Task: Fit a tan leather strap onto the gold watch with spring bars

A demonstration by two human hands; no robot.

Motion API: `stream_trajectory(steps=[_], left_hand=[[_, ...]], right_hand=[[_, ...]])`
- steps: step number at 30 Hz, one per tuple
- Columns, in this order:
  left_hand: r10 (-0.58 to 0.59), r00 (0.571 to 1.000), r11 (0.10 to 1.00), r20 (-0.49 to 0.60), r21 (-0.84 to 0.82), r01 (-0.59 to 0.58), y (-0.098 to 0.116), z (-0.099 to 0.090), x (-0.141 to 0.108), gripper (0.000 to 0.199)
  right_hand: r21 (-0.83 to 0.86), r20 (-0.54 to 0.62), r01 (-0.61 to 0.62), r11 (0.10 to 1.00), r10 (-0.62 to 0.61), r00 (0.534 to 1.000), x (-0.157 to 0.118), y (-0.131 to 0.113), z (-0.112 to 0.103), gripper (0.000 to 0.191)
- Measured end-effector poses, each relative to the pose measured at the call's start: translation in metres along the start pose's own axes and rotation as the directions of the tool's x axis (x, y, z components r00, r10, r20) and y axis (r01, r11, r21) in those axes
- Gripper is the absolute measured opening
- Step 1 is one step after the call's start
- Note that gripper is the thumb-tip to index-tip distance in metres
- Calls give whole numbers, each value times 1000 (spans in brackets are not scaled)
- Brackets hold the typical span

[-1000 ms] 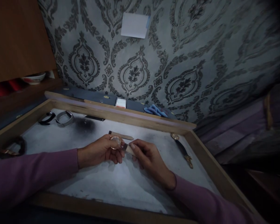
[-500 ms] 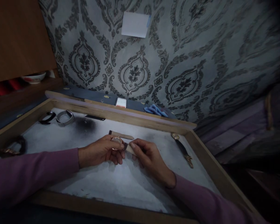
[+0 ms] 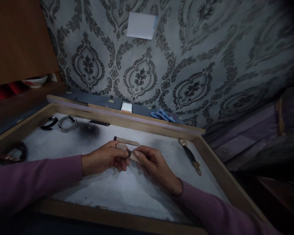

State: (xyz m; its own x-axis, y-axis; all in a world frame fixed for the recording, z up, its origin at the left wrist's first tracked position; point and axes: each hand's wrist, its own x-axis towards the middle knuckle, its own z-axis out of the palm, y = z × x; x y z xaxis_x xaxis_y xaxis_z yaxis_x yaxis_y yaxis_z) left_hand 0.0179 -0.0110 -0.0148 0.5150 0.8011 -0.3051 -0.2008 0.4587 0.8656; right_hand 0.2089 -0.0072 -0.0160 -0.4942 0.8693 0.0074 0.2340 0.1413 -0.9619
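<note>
Thumb of my left hand (image 3: 109,159) has slid farther across the rose-gold watch case (image 3: 121,146).
Left fingers clamped on the case, over the white surface (image 3: 105,192); right hand (image 3: 154,163) pinches a strap piece (image 3: 135,158) at the case's side, joined or not I can't tell. Second strap piece (image 3: 128,141) lies just beyond; dark-strapped watch (image 3: 190,156) well off to the right.
</note>
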Motion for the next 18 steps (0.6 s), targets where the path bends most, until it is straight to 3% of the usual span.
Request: stream_trajectory(steps=[8, 18], left_hand=[[-11, 1000, 1000, 8, 14, 10, 0, -1, 0, 19], [-3, 999, 1000, 50, -3, 3, 1, -1, -1, 19]], right_hand=[[37, 52, -58, 998, 56, 997, 2, -1, 0, 34], [32, 38, -70, 997, 69, 997, 1, -3, 1, 35]])
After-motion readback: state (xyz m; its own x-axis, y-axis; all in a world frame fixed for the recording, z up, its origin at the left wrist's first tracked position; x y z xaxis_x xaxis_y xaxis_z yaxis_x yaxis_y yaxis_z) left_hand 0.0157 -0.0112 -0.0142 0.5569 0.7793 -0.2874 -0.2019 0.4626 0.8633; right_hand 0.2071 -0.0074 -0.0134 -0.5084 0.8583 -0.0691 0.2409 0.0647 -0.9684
